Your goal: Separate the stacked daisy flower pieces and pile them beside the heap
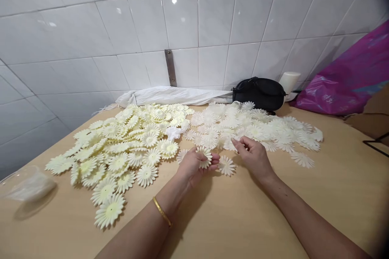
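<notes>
My left hand [193, 166] is closed on a pale daisy-shaped flower piece [204, 158], thumb over it and the other fingers beneath. To its right, my right hand [253, 156] has thumb and index finger pinched together at the near edge of the white flower pieces [231, 121]; whether something thin is between the fingertips I cannot make out. One loose white flower piece [227, 166] lies on the table between the two hands. A big heap of pale yellow flower pieces [121, 145], layered over each other, spreads to the left of my left hand.
At left on the wooden table [237, 226] stands a clear bowl [27, 184] with whitish contents. Along the tiled wall lie a rolled white cloth [176, 95], a black case [258, 93] and a white cylinder [289, 81]. A purple plastic bag [340, 77] fills the back right.
</notes>
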Demonstrator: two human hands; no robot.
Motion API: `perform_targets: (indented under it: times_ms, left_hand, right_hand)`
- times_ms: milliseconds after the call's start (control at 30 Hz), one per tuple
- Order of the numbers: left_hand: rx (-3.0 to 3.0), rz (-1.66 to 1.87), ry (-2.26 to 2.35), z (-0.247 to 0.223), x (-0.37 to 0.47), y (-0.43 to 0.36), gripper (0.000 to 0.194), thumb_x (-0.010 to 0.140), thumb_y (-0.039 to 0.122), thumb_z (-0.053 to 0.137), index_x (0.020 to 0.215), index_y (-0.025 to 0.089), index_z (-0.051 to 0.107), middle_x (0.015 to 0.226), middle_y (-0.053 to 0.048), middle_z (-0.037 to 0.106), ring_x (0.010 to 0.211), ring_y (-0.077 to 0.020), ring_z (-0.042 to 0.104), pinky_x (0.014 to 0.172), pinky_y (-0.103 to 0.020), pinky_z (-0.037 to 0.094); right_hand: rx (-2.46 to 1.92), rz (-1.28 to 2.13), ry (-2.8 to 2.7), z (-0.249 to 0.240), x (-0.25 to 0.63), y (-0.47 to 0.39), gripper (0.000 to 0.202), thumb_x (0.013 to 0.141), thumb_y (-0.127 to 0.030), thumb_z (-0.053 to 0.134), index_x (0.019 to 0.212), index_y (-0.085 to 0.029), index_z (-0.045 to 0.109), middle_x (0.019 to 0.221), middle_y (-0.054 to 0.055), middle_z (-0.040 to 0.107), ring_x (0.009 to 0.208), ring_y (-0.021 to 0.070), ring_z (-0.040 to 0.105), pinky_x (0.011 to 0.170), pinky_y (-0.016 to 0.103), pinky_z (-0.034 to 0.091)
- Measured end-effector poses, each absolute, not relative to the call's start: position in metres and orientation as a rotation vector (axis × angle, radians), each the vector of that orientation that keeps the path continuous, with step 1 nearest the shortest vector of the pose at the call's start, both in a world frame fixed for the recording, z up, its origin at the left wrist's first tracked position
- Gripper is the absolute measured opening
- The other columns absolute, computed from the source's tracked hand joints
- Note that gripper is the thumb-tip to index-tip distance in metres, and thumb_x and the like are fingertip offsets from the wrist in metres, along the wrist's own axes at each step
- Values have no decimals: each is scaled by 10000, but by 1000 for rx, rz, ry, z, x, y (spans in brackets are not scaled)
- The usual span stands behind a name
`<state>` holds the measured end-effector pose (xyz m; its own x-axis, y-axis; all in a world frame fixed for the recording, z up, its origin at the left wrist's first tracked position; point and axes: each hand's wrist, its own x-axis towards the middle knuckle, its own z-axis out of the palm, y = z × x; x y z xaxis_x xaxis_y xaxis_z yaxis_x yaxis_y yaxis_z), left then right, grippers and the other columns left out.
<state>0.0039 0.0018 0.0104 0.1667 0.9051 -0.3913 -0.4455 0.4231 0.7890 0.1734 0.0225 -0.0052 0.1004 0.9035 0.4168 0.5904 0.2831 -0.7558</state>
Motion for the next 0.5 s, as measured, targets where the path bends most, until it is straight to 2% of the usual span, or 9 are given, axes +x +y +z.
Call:
perform_targets:
  times_ms: [100,167,233,300,400,500]
  left_hand:
    - [629,1122,1043,10,2,5,202,597,-11,435,747,124,450,671,-95,605,564,-160,604,510,-266,487]
    - [635,1183,1073,10,-1,6,163,610,0,456,704,133,451,650,-72,590,566,-151,598,515,-262,489]
    - [650,1246,1083,10,-3,7,143,599,2,492,654,132,469,622,-43,567,592,-137,596,555,-247,496]
    - [664,1290,1058,9,-5,8,138,577,5,534,625,127,494,607,-24,554,622,-128,595,596,-232,497]
    - [667,1281,1009,8,-6,9,160,549,50,605,668,128,531,617,-13,568,590,-133,587,550,-241,489]
    - [677,1283,993,6,-4,10,249,535,107,658,754,140,544,639,-4,587,520,-113,560,494,-236,465]
  right_hand:
    - [-1460,208,-1720,-9,174,25,261,784,-365,460,591,-190,458,564,-12,483,560,131,446,547,247,344]
    - [-1440,45,-1819,-11,171,25,212,799,-343,437,808,-170,559,806,63,590,774,191,519,684,298,387]
    - [-1386,-94,-1964,-13,166,22,338,820,-361,406,1059,-160,537,1060,120,561,992,240,475,816,364,361]
    - [-1321,-160,-2172,-17,160,17,419,836,-399,375,1195,-206,474,1226,115,479,1136,266,381,899,422,304]
    - [-1320,-147,-2425,-25,151,12,434,853,-433,318,1255,-303,417,1337,69,389,1239,285,262,948,501,225]
    - [-1455,-92,-2469,-30,146,16,452,873,-448,226,1286,-331,369,1377,55,338,1272,289,210,956,535,194]
